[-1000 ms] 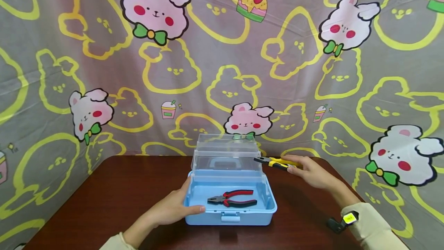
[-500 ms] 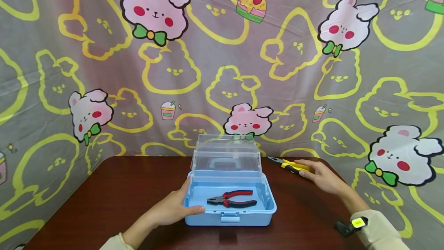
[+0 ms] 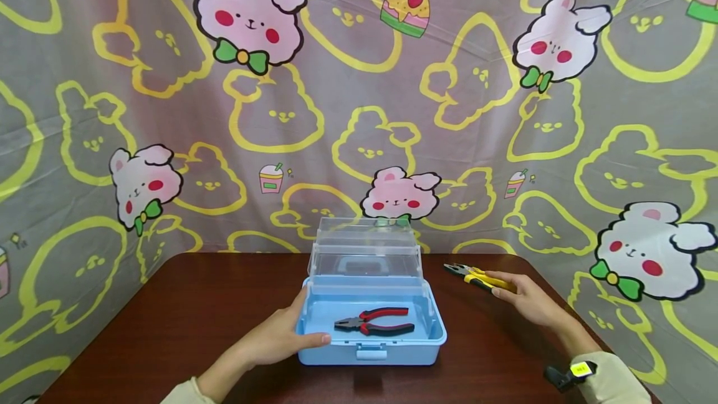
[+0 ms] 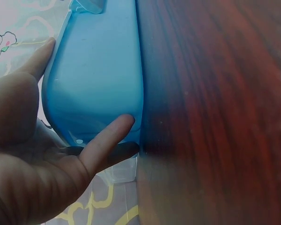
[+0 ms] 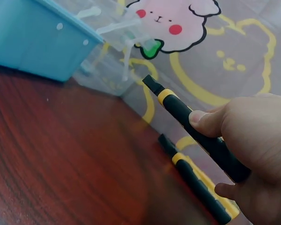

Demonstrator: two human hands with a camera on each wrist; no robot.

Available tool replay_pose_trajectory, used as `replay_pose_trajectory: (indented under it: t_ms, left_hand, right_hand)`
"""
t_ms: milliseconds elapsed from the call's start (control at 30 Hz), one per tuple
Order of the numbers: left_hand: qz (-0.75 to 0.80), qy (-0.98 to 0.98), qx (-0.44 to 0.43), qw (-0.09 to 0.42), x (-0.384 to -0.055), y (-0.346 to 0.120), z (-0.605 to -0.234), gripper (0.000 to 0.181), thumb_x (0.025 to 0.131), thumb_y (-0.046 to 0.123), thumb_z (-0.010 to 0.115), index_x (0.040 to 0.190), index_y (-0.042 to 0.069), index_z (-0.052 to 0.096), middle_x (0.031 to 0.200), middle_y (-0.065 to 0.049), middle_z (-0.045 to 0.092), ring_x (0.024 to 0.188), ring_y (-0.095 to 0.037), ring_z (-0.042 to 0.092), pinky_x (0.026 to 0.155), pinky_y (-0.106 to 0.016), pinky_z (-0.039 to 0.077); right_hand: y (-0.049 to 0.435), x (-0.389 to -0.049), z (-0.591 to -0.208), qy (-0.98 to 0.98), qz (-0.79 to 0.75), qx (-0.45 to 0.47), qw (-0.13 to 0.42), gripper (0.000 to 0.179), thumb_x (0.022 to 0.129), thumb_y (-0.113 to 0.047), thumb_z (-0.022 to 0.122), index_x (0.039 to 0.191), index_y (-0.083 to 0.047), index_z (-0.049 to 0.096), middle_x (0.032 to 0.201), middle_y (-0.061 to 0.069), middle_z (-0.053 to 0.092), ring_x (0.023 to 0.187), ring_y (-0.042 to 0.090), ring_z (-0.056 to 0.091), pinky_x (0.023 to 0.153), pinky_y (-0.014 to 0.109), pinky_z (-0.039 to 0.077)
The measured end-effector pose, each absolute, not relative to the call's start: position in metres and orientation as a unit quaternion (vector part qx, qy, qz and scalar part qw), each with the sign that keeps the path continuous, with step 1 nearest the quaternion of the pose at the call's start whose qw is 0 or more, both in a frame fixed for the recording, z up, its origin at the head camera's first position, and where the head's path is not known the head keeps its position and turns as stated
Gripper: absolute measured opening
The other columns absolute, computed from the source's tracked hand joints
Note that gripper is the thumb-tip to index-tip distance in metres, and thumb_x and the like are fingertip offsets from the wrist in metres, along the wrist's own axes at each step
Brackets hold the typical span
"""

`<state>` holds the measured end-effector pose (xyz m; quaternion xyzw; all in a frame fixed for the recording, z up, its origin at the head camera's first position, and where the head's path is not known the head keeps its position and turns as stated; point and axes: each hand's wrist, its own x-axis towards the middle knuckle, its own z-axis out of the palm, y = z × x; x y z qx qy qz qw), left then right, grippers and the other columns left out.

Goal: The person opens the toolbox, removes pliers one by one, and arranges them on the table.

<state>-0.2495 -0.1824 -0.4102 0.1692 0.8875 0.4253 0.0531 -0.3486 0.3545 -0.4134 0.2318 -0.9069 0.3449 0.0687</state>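
A light-blue toolbox stands on the table with its clear lid raised. Red-and-black pliers lie inside it. My left hand grips the box's left front corner, thumb over the rim and fingers against the outer side. To the right of the box, my right hand pinches yellow-and-black pliers by the handles, noses pointing back and left. Beneath them, in the right wrist view, a second pair of yellow-and-black pliers shows close to the table's edge.
The dark red-brown wooden table has a glossy top. Behind and around it hangs a grey curtain printed with rabbits and yellow outlines. A blue latch sits on the toolbox's front.
My right hand has moved right, away from the box's lid, and a little nearer to me, taking the pliers along. My left hand, the box and the red-and-black pliers stay put.
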Motion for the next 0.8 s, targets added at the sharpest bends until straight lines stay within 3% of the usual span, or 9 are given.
replay_pose_trajectory:
  t_ms: [167,400,800]
  left_hand:
    - [0.429,0.885,0.174,0.051,-0.249,-0.182,-0.411,0.118,0.089,0.051,0.08,0.165,0.003,0.004,0.149,-0.029,0.046,0.124,-0.035,0.056,0.1,-0.061,0.046]
    - [0.428,0.885,0.178,0.048,-0.251,-0.182,-0.409,0.118,0.088,0.05,0.08,0.166,0.004,0.004,0.15,-0.028,0.046,0.125,-0.034,0.055,0.1,-0.061,0.045]
    - [0.429,0.884,0.177,0.053,-0.251,-0.182,-0.41,0.119,0.088,0.053,0.08,0.166,0.004,0.004,0.151,-0.028,0.045,0.124,-0.035,0.055,0.1,-0.061,0.046]
  right_hand:
    - [0.354,-0.347,-0.421,-0.901,0.369,0.221,0.048,0.045,0.104,-0.015,0.064,0.144,0.007,0.056,0.143,0.025,0.055,0.108,0.024,0.055,0.084,0.023,0.045]
    - [0.353,-0.344,-0.428,-0.906,0.376,0.193,0.029,0.046,0.104,-0.016,0.066,0.143,0.006,0.057,0.145,0.028,0.052,0.131,0.04,0.047,0.09,0.025,0.047]
    - [0.361,-0.349,-0.439,-0.923,0.339,0.183,0.011,0.045,0.102,-0.015,0.068,0.141,0.006,0.06,0.146,0.029,0.051,0.134,0.042,0.044,0.092,0.035,0.047]
